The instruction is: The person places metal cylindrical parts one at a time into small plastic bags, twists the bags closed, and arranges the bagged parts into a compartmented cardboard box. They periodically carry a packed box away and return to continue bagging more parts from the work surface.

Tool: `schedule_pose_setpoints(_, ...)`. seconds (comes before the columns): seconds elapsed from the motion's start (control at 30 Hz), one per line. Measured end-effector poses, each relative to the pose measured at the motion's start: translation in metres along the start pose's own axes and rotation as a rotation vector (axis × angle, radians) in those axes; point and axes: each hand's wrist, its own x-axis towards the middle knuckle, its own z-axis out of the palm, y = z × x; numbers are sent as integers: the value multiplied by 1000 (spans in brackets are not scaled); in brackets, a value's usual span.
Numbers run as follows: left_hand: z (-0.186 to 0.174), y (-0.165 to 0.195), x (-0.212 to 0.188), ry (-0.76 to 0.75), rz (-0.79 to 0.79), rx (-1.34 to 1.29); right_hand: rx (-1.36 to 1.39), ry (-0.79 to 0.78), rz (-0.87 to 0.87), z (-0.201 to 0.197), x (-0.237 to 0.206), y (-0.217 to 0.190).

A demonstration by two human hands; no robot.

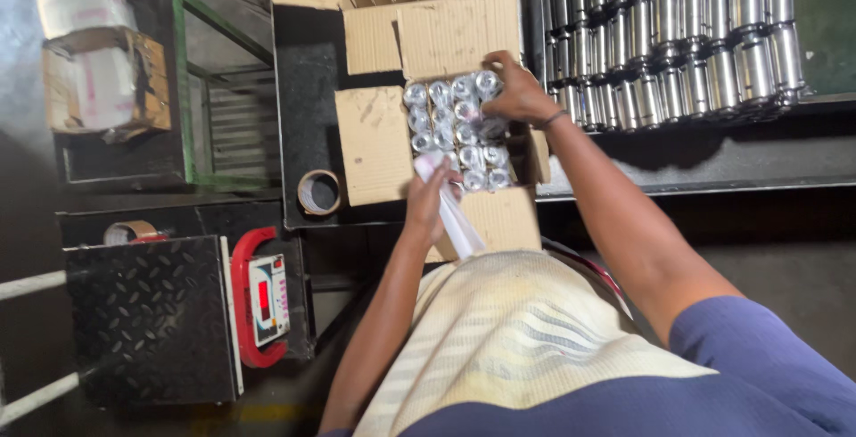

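Head view, looking straight down: the right hand (pixel 517 91) is reaching to the far corner of the open cardboard box (pixel 379 143), fingers curling around 1 of the wrapped metal cylinders (pixel 488 83) at the top right of the grid. The left hand (pixel 430 196) is pinching a white plastic sleeve (pixel 455 218) at the box's near edge, fingers clenched on it.

The risk, as I'm judging it: that cylinder is sitting tight against its neighbours, so a slanted pull could be dragging the next piece up or tearing its film. The loose sleeve is trailing over the front row and could be snagging there. The box flaps are hanging past the counter (pixel 299 107) edge, so a hard lean might be tipping the carton.

The cylinders are looking shiny, silver, round-ended, each in clear wrap, standing upright in close rows. More bare steel parts (pixel 678 45) are stacked to the right, a tape roll (pixel 318 193) and a weighing scale (pixel 152 317) to the left.
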Motion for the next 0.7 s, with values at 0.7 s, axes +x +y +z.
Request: schedule_pose_setpoints(0.7,77,-18,12,-103,183,-76,-257,342,-321,37,-140,3)
